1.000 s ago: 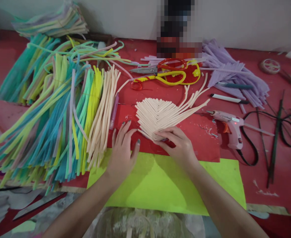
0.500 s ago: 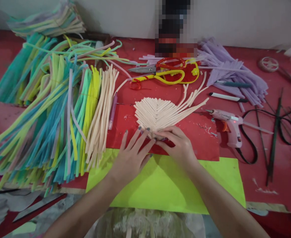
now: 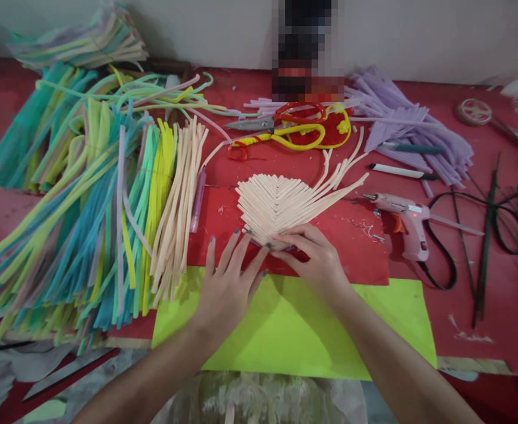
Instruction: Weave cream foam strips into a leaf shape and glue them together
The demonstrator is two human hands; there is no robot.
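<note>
A leaf shape made of cream pipe cleaners [image 3: 277, 203] lies on the red work surface, its strips meeting in a slanted middle seam and loose ends fanning out to the upper right. My right hand [image 3: 314, 256] pinches the near tip of the leaf between its fingers, partly hiding it. Spread wide, the fingers of my left hand [image 3: 230, 277] rest by the leaf's lower left edge, some fingertips at the edge. A bundle of cream pipe cleaners [image 3: 182, 206] lies to the left of this hand.
Colored pipe cleaners [image 3: 77, 235] fill the left side. Scissors [image 3: 281, 129] lie beyond the leaf, purple pipe cleaners [image 3: 413, 126] at the back right. A corded pink glue gun [image 3: 411, 221], its light lit, lies right. A yellow-green sheet [image 3: 312, 335] lies under my forearms.
My left hand has slid slightly left and down, its fingertips moving off the leaf toward its edge. The right hand keeps its pinch at the near tip.
</note>
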